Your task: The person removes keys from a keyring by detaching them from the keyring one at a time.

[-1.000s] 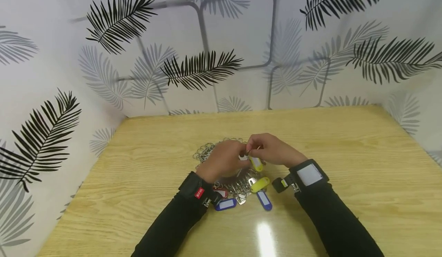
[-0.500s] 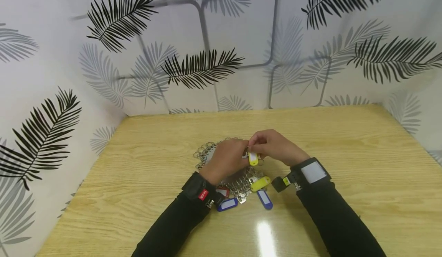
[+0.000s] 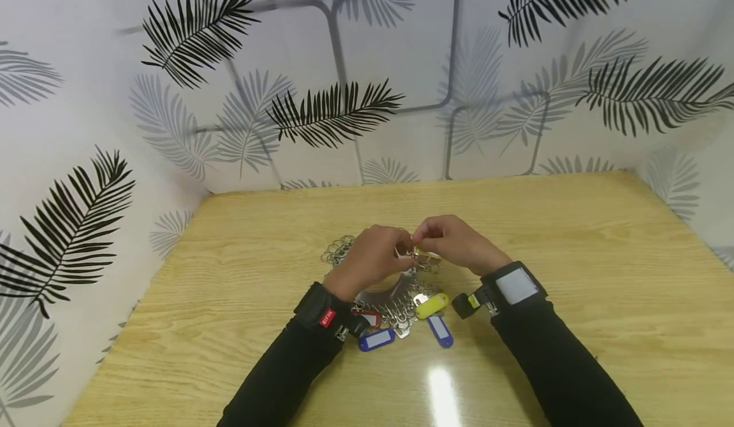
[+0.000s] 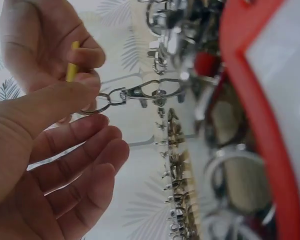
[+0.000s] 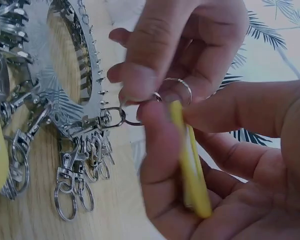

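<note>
My left hand [image 3: 369,258] pinches the split ring [image 4: 96,105] of a silver swivel clasp [image 4: 135,93] between thumb and fingers. The clasp hooks onto a shiny metal hoop [image 5: 97,65] that carries several more clasps. In my right hand [image 3: 459,243] is a yellow key tag [image 5: 192,165], gripped between thumb and fingers close to that ring. A thin wire ring [image 5: 182,85] shows by the tag's end. Fingers hide whether the two rings are linked. The hands almost touch above the hoop's right side.
On the wooden table [image 3: 258,287], at the hoop's front, lie another yellow tag [image 3: 432,306], two blue tags [image 3: 376,340] and a red tag [image 3: 369,318]. Clasps with rings [image 3: 338,248] spread round the hoop. A leaf-patterned wall covering [image 3: 401,64] stands behind the table.
The yellow tag hung below the right fingers and now lies nearly flat, mostly hidden in them. The left hand has turned slightly, opening a gap under its thumb. Tags on the table stay put.
</note>
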A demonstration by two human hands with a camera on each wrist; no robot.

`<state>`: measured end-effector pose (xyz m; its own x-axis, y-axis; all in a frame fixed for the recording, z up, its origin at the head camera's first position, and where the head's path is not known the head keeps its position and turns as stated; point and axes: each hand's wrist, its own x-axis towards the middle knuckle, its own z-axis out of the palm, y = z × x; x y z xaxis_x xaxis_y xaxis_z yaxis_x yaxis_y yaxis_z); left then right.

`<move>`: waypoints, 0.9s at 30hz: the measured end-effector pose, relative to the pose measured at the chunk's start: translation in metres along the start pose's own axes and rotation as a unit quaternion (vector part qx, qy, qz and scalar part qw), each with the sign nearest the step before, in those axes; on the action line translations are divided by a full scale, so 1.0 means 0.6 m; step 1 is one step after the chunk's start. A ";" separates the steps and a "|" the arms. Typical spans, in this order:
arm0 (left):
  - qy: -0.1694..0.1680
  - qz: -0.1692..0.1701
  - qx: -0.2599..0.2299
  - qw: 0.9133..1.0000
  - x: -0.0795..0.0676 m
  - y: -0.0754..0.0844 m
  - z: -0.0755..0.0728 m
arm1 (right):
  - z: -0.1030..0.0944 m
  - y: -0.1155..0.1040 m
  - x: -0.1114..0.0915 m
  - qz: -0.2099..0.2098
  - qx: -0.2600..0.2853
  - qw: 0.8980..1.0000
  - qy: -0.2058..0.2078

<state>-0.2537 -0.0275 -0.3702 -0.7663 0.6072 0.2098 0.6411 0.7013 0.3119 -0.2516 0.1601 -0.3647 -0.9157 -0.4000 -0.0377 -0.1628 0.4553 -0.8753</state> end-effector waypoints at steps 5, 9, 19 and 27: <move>-0.013 -0.008 0.003 1.000 0.000 0.002 0.007 | 0.001 -0.001 0.002 -0.004 0.020 1.000 0.002; -0.009 -0.013 0.000 1.000 -0.001 0.004 0.007 | 0.001 -0.003 0.001 -0.009 0.037 0.999 -0.003; 0.001 -0.008 0.007 1.000 0.001 -0.004 -0.002 | -0.001 -0.008 -0.004 -0.021 -0.044 0.999 -0.011; 0.007 -0.019 -0.012 1.000 0.002 -0.006 0.001 | -0.002 -0.015 -0.007 -0.063 -0.091 0.994 0.009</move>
<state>-0.2570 -0.0293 -0.3718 -0.7905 0.5751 0.2106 0.6106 0.7140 0.3425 -0.2469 0.1590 -0.3561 -0.8903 -0.4488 0.0767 -0.3387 0.5403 -0.7703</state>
